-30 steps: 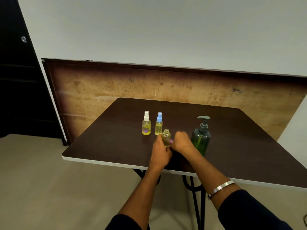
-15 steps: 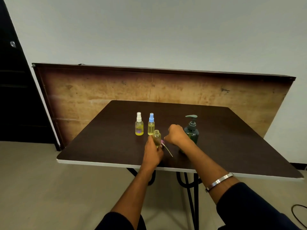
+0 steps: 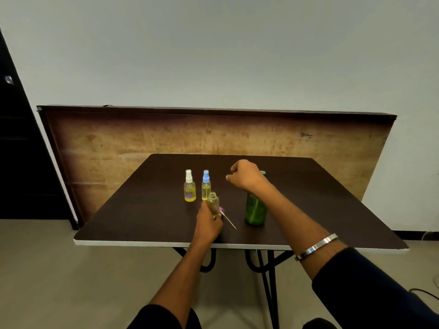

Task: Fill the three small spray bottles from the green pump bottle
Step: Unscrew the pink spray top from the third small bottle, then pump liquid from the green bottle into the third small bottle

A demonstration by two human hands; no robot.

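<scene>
Landmark: the green pump bottle point(image 3: 255, 211), upright on the table point(image 3: 142, 210). Left of it stand two capped spray bottles, the white-capped bottle point(image 3: 189, 188) and the blue-capped bottle point(image 3: 206, 186), both holding yellow liquid; these appear done. Between them and the pump bottle, the left hand point(image 3: 209, 224) grips the open bottle point(image 3: 213, 203), uncapped, apparently filled partway. Its purple sprayer point(image 3: 225, 216) lies on the table beside it. The right hand point(image 3: 244, 175) hovers above the pump head, fingers loosely curled, holding nothing visible. Judgement: the third bottle's filling and capping remain.
</scene>
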